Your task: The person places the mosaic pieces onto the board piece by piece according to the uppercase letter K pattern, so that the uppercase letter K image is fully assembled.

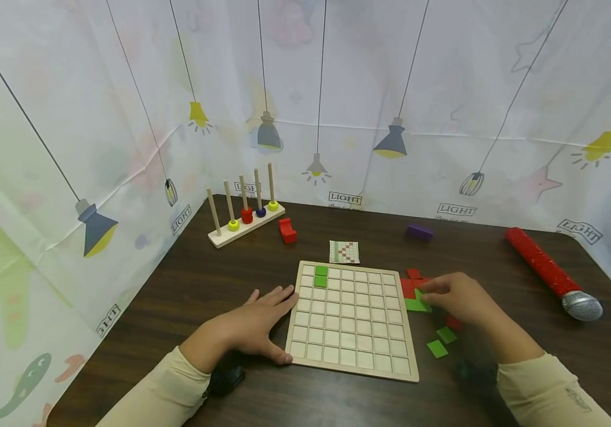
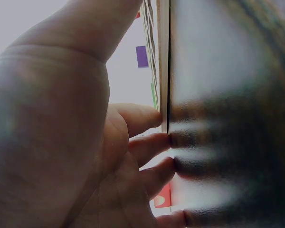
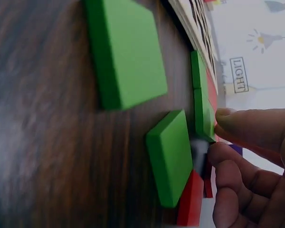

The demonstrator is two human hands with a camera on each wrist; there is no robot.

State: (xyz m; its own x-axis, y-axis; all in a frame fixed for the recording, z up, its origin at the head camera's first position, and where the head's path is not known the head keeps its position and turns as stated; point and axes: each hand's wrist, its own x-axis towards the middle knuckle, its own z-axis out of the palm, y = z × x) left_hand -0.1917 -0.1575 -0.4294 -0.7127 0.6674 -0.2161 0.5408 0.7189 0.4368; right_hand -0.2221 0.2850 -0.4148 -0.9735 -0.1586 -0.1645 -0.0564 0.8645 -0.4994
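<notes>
A wooden grid board [image 1: 351,373] lies on the table, with two green square tiles [image 1: 320,276] set one below the other near its top left. My left hand [image 1: 254,323] rests with spread fingers along the board's left edge, thumb by the lower left corner. In the left wrist view, its fingertips [image 2: 164,166] meet the table beside the board. Right of the board, my right hand [image 1: 457,296] pinches a green tile [image 1: 419,294] between thumb and fingertips, over a cluster of red tiles [image 1: 408,289] and green tiles [image 1: 416,305]. The right wrist view shows its fingers [image 3: 228,175] curled.
Loose green tiles [image 1: 437,349] and a red tile [image 1: 453,322] lie below the right hand. Behind the board are a pattern card [image 1: 344,252], a red block [image 1: 287,230], a purple block [image 1: 419,232] and a peg stand [image 1: 222,239]. A red microphone [image 1: 542,261] lies far right.
</notes>
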